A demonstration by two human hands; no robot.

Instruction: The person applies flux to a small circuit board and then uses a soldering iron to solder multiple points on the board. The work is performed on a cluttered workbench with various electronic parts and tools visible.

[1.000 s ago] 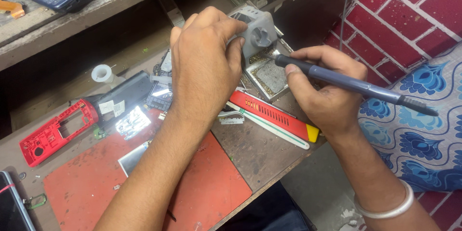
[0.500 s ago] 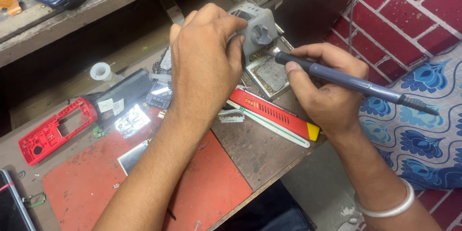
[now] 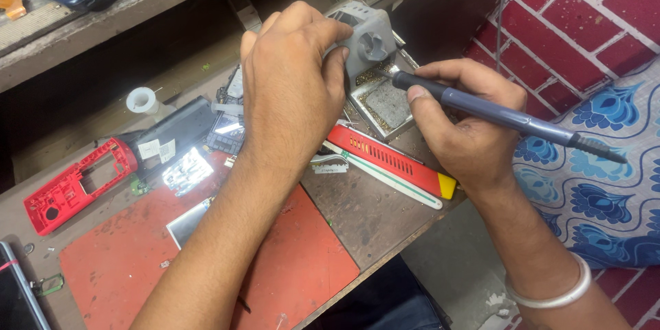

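Head view, left hand gripping grey stand, right hand holding soldering iron

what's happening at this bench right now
A person is working at a cluttered repair bench. The right hand holds a dark soldering iron like a pen, tip at the grey iron stand, just above its sponge tray. The left hand grips the stand. A red phone frame lies on the bench.
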